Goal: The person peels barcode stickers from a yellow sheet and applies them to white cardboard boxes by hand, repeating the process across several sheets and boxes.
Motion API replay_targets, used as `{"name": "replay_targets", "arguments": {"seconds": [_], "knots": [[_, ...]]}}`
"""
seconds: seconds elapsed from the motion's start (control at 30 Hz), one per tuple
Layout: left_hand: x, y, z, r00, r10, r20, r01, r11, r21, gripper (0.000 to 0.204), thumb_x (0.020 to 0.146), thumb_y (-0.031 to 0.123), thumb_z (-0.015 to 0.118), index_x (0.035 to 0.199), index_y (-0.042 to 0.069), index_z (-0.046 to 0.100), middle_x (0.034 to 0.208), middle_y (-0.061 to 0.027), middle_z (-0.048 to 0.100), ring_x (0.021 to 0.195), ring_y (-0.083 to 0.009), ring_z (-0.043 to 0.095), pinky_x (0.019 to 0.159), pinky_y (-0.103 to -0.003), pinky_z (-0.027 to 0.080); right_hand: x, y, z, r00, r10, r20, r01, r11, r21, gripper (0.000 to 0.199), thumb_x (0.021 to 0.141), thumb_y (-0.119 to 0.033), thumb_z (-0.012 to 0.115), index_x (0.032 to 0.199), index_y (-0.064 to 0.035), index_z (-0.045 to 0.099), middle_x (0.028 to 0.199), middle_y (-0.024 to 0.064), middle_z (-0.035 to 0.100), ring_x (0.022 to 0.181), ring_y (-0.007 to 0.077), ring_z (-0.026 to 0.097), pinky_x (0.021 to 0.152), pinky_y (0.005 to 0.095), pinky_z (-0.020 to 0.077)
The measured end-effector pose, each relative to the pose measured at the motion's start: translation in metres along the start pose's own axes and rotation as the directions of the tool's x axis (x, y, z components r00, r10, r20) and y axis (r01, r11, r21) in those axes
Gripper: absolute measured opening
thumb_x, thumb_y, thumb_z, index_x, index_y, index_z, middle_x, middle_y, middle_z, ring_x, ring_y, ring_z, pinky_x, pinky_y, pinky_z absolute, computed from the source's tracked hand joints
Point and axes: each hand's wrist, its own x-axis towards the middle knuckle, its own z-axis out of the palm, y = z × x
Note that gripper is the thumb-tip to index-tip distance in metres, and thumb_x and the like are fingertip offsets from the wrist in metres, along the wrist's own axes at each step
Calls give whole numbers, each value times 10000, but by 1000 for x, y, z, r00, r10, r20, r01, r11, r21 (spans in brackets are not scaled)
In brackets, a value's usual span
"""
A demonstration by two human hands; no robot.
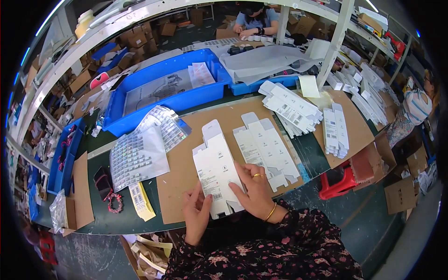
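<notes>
A white folding carton (215, 163) with small printing and flaps at both ends is between my hands, above a brown cardboard sheet (179, 198). My left hand (196, 211) grips its lower left edge, thumb on the front face. On the right edge, my right hand (254, 190) holds it with the thumb across the front. Whether the carton is flat or partly opened, I cannot tell. Just right of it lie more flattened white cartons (266, 145), overlapping on the cardboard. To the left, sheets of small shiny stickers (137, 156) spread over the table.
Behind stands a blue bin (161, 93) with papers inside. Stacked white cartons (291, 108) lie at right, near a red stool (336, 182). At left are a dark phone (102, 179), a beaded bracelet (115, 202) and a yellow label strip (141, 201). Another person (256, 21) sits beyond the shelf frame.
</notes>
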Motion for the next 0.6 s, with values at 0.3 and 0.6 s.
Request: {"name": "replay_targets", "arguments": {"seconds": [0.3,0.6], "knots": [[5,1,1,1000,-23,7,24,996,-89,557,1006,15,768,1537,24,600,1132,-11,496,880,-67,545,750,-206,502,1,36,-6,962,274,10,-204,690,694,531,1092,-45,650,1597,52,518,1396,131,724,1181,117,678,1006,264,550],[10,-7,1,996,-75,43,78,993,-90,676,953,21,826,1571,22,553,1156,-29,527,870,-77,560,733,-218,517,-4,124,-37,886,431,-172,-217,713,667,519,1099,-44,633,1594,59,520,1418,131,715,1175,129,691,1013,269,554]]}}
